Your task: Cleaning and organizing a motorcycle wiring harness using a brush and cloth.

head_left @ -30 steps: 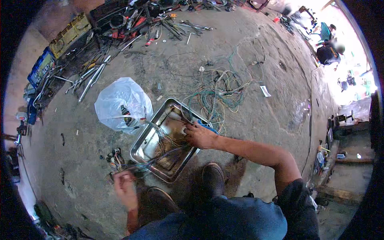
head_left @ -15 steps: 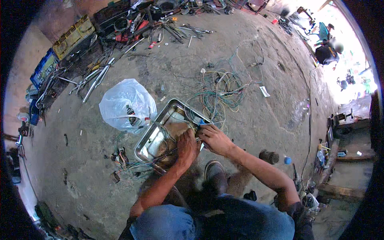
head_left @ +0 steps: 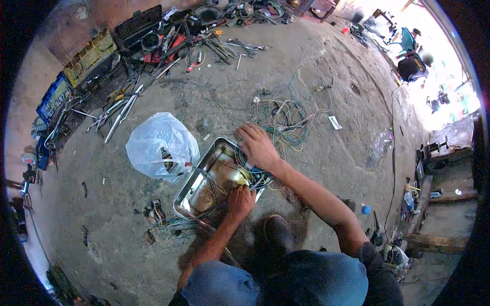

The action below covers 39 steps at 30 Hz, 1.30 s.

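Observation:
A shiny metal tray (head_left: 185, 196) lies on the floor in front of me. A wiring harness (head_left: 190, 220) runs across its near side, and more wires bunch at its right end. My left hand (head_left: 241, 201) is low over the tray, its curled fingers closed on wires of this bundle; the fingertips are partly hidden. Above the tray's right rim, my right hand (head_left: 259, 148) is open, fingers extended and holding nothing visible. Just beyond it lies a loose tangle of green and pale wires (head_left: 286, 120). Brownish stains show on the tray's bottom.
Left of the tray sits a clear plastic bag (head_left: 162, 140) with a dark bottle inside. Wrenches (head_left: 124, 113) and other tools lie along the far left by a yellow case (head_left: 91, 57). A blue cap (head_left: 366, 209) is at right. Another person (head_left: 412, 66) is far right.
My right hand has left the wires beside my left hand, moving up and away over the tray's far right rim, its fingers opening. My left hand has shifted slightly nearer to me.

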Each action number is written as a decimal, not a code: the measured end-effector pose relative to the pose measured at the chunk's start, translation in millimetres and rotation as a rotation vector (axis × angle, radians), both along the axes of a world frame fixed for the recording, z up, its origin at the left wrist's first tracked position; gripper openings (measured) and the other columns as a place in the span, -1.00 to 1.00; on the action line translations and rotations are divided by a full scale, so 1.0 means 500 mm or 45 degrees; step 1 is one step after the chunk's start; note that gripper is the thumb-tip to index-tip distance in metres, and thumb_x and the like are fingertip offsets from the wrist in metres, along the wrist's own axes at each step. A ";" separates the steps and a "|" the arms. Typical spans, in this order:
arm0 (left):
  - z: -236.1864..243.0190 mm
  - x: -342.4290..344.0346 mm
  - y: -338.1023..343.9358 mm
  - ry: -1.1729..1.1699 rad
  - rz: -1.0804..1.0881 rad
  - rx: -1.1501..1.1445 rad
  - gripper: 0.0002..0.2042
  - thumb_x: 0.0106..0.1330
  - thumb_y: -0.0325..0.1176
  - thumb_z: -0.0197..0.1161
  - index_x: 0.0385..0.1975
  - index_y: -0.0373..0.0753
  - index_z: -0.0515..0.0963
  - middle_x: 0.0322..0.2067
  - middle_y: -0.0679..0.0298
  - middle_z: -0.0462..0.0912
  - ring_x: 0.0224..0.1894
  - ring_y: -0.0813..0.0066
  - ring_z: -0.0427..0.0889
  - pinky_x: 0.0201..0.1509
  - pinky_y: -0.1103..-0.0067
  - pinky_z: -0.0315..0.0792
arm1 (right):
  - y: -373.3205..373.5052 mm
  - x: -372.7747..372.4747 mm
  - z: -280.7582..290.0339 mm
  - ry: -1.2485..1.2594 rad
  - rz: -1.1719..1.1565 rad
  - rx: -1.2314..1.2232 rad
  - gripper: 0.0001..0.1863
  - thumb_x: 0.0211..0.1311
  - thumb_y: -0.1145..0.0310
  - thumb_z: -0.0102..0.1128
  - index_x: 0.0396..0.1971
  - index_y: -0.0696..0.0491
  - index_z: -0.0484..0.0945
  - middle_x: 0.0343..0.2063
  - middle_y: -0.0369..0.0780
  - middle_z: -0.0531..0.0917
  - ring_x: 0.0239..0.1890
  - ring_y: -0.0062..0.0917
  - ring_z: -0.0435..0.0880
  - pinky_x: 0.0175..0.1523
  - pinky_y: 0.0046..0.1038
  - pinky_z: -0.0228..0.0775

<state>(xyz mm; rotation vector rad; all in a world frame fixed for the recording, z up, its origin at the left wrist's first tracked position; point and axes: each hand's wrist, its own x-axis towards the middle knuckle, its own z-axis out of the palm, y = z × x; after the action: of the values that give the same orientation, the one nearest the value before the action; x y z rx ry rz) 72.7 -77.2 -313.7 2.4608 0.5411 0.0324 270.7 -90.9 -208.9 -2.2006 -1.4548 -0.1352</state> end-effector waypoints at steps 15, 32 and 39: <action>0.008 -0.004 0.004 0.063 -0.014 -0.012 -0.56 0.41 -0.03 0.08 -0.05 -0.36 0.47 -0.39 -0.21 0.67 -0.33 -0.22 0.67 -0.23 0.04 0.54 | -0.118 0.208 0.117 0.305 0.352 -0.317 -0.64 0.27 0.13 0.29 -0.14 0.12 0.67 -0.22 -0.11 0.65 -0.13 -0.20 0.64 0.00 -0.21 0.49; 0.014 -0.007 0.010 0.020 -0.047 -0.008 -0.64 0.39 -0.13 0.10 -0.04 -0.29 0.53 -0.34 -0.14 0.70 -0.24 -0.18 0.67 -0.09 0.04 0.45 | -0.198 0.281 0.355 1.088 0.472 -0.209 -0.88 0.13 0.47 0.21 -0.42 0.22 0.52 -0.37 -0.23 0.57 -0.22 -0.54 0.53 -0.03 -0.44 0.33; 0.026 -0.003 0.001 0.028 -0.075 0.154 -0.73 0.40 -0.18 0.09 -0.18 -0.27 0.53 -0.43 -0.06 0.69 -0.31 -0.13 0.67 -0.11 0.08 0.44 | -0.187 0.258 0.402 0.676 0.301 -0.143 -0.68 0.30 0.15 0.31 -0.34 0.16 0.63 -0.40 -0.25 0.62 -0.31 -0.53 0.54 -0.11 -0.44 0.36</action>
<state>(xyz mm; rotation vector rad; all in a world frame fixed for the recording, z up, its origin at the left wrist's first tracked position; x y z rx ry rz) 71.4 -76.6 -300.8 2.5965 0.4891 0.0149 399.7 -184.3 -8.0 -1.9199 -1.4139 0.5790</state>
